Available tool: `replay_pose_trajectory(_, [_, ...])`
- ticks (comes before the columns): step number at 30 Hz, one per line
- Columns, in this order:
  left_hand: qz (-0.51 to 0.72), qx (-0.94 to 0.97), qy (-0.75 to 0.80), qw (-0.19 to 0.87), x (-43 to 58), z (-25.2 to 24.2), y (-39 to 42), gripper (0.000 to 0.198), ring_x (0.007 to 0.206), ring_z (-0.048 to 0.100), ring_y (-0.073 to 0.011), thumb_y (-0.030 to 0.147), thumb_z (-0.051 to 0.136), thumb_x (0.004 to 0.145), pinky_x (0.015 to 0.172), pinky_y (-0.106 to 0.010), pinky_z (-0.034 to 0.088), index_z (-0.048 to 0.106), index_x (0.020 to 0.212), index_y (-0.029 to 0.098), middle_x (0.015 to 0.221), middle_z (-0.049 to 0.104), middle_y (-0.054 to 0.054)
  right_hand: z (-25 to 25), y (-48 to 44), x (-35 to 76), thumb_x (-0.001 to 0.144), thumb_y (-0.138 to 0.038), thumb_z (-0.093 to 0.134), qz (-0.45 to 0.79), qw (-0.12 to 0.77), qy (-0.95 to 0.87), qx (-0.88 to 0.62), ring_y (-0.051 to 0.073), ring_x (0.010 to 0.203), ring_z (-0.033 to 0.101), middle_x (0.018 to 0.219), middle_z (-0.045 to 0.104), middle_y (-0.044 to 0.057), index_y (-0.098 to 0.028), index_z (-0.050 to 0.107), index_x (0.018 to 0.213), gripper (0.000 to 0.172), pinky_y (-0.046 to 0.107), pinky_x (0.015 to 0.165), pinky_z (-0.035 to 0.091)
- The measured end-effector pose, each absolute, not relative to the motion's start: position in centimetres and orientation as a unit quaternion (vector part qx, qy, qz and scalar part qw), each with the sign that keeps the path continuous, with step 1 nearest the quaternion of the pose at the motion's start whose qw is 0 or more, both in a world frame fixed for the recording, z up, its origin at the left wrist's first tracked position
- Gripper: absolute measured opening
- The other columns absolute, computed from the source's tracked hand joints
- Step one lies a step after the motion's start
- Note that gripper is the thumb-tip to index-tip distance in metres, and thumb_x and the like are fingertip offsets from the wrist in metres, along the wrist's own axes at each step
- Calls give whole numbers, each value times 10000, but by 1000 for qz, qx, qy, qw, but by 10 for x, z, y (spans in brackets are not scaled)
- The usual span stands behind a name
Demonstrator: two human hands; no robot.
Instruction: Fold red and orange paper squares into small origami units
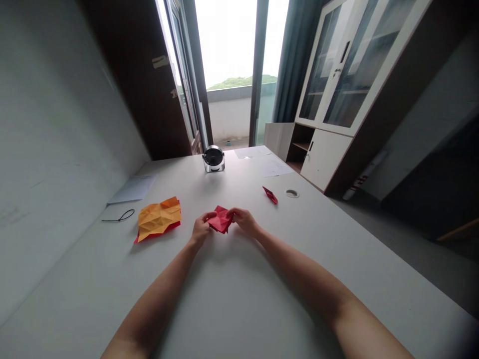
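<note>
A small red folded paper [220, 219] is held between my two hands, just above the white table. My left hand [202, 227] pinches its left corner, fingers closed. On the opposite corner, my right hand [242, 219] grips the paper between thumb and fingers. Creases and pointed flaps show on the paper; its underside is hidden. To the left lie creased sheets of orange paper [159, 218] with a red sheet showing beneath. Right of my hands rests a narrow red folded paper piece [270, 195], shaped like a little boat.
A roll of tape [292, 193] lies at the right, near the table [232, 309] edge. A round black device on a metal stand [214, 158] stands at the back. White papers [277, 168] lie back right; a black cable tie [121, 216] lies far left.
</note>
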State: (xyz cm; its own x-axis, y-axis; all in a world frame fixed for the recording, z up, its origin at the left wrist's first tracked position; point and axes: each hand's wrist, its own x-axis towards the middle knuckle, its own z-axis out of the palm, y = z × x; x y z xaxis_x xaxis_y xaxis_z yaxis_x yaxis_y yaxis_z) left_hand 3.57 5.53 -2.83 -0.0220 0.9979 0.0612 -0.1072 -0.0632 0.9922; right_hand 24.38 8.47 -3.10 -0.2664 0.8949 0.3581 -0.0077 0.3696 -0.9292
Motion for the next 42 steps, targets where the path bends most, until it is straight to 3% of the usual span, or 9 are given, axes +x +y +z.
replay_pose_trajectory(5, [542,461,458,532,32,-27,56,496,734,662,-175,254,784,667,676,-271,521,672,1140,156,876,728,-65,-38,93,251,688,-160,489,410,498,-668,-371,163,734,649,805,719,17,-194,723,881,306,295,712,527])
replay_pose_trajectory(11, [576,427,431,548,31,-30,61,386,881,667,-184,296,818,645,866,-342,539,693,968,126,1013,704,-90,-34,91,253,714,-135,599,367,485,-713,-349,199,901,676,1019,697,52,-218,726,983,309,315,786,541])
replay_pose_trajectory(18, [564,458,438,529,31,-36,63,481,971,669,-212,273,797,681,894,-366,534,681,1126,130,1146,690,-132,-33,89,251,755,-138,648,321,489,-745,-320,230,1059,627,1153,637,75,-229,733,1014,288,374,953,486])
replay_pose_trajectory(25, [542,478,408,557,33,-34,59,387,889,684,-205,340,810,706,877,-371,546,730,1021,130,1004,733,-103,-34,91,251,824,-330,671,415,482,-706,-311,232,1013,642,1136,684,95,-198,719,991,219,363,896,499])
replay_pose_trajectory(32, [559,447,392,578,32,-37,61,498,954,689,-218,377,812,729,994,-437,508,714,1143,117,1060,739,-123,-22,82,251,765,-532,740,582,457,-604,-297,228,811,677,896,726,88,-141,712,1022,469,371,769,542])
replay_pose_trajectory(37, [574,448,376,574,34,-37,62,577,997,683,-228,406,815,731,982,-441,525,667,1225,147,1156,710,-124,-19,80,251,724,-526,787,595,460,-596,-282,225,818,675,923,728,90,-145,730,1032,494,378,796,537])
replay_pose_trajectory(42, [544,471,374,585,35,-33,57,513,924,703,-229,469,770,775,910,-453,567,679,1163,145,1067,722,-113,-26,85,252,771,-508,750,570,496,-584,-296,191,758,647,843,713,67,-138,739,950,411,328,743,516])
